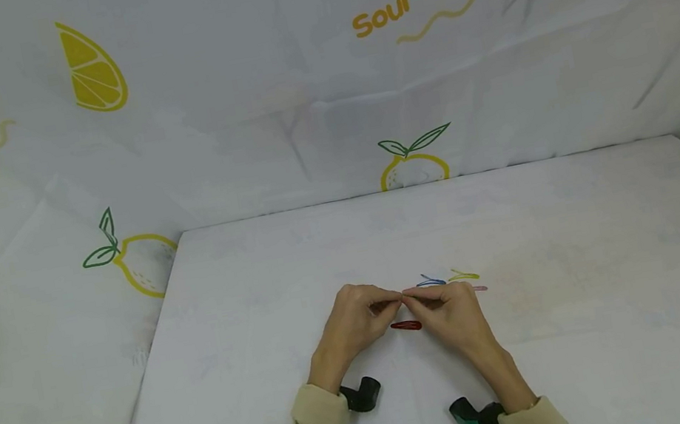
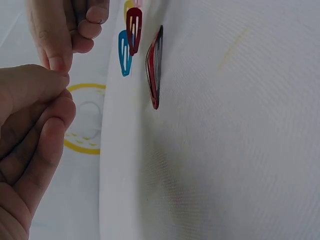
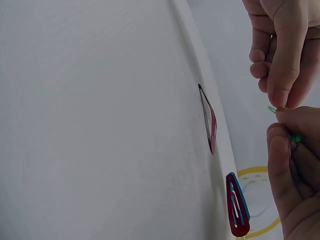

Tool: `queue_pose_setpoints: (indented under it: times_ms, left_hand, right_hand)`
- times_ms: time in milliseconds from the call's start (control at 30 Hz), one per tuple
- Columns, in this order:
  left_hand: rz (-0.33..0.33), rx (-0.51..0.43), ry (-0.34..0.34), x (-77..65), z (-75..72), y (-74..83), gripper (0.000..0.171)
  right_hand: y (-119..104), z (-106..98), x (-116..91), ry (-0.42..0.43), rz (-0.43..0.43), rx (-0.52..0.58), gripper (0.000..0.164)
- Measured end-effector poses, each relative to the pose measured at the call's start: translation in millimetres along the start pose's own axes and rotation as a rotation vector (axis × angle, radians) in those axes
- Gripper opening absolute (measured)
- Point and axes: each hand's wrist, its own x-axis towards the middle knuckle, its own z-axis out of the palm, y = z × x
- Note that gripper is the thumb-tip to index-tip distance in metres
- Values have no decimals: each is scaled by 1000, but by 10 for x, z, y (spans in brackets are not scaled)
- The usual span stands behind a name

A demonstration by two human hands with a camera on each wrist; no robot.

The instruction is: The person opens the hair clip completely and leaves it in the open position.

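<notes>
Above the table, my left hand (image 1: pixel 355 318) and right hand (image 1: pixel 451 313) meet at the fingertips. Between them they pinch a small green hair clip (image 3: pixel 297 137), mostly covered by fingers; its thin tip shows beside the left fingertips in the right wrist view. Just below the hands a red snap hair clip (image 1: pixel 406 325) lies on the table, its bowed strips parted in the right wrist view. Behind the right hand are a blue hair clip (image 1: pixel 430 282), a yellow one (image 1: pixel 464 276) and a pink one (image 1: pixel 480 287). The left wrist view also shows a dark red hair clip (image 2: pixel 133 25).
The white table (image 1: pixel 591 260) extends widely on both sides. At its back edge hangs a white cloth (image 1: pixel 250 159) printed with lemons and lettering. Black wrist devices (image 1: pixel 362 394) sit under both sleeves.
</notes>
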Motion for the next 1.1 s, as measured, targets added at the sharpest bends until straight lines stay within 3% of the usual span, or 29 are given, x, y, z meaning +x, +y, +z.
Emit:
queue_pose_setpoints:
  times_ms: [200, 600, 867, 1100]
  left_hand:
    - [-5, -4, -1, 7, 8, 6, 12]
    - [-10, -16, 10, 3, 41, -12, 12]
    - [-26, -40, 50, 5, 62, -29, 10]
    - [-40, -54, 56, 10, 76, -25, 9]
  right_hand:
    - [18, -8, 9, 4, -52, -24, 9]
    - [22, -23, 9, -6, -21, -34, 9]
    - [24, -60, 3, -32, 27, -18, 29]
    - [20, -100, -6, -1, 34, -46, 19]
